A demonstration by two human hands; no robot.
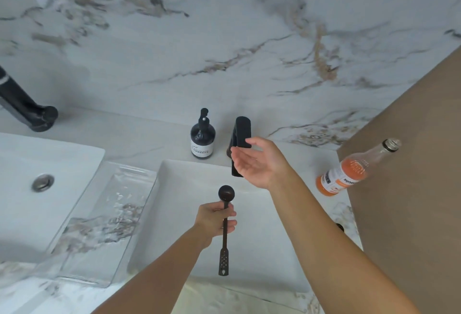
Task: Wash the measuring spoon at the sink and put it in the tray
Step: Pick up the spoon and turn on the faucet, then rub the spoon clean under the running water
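My left hand (215,221) grips the dark measuring spoon (225,216) by the upper part of its long handle, over the white square sink (174,226). The round bowl of the spoon points away from me and the perforated handle end hangs toward me. My right hand (259,162) is open, palm turned left, right beside the black faucet (240,136); its thumb touches the faucet's flat lever. I see no water running. The clear glass tray (82,246) lies on the counter just left of the sink, with nothing in it.
A dark soap pump bottle (202,136) stands behind the sink, left of the faucet. An open bottle of orange drink (354,169) stands at the right by a brown panel (411,164). A second white basin (42,181) and black faucet (27,109) are at far left.
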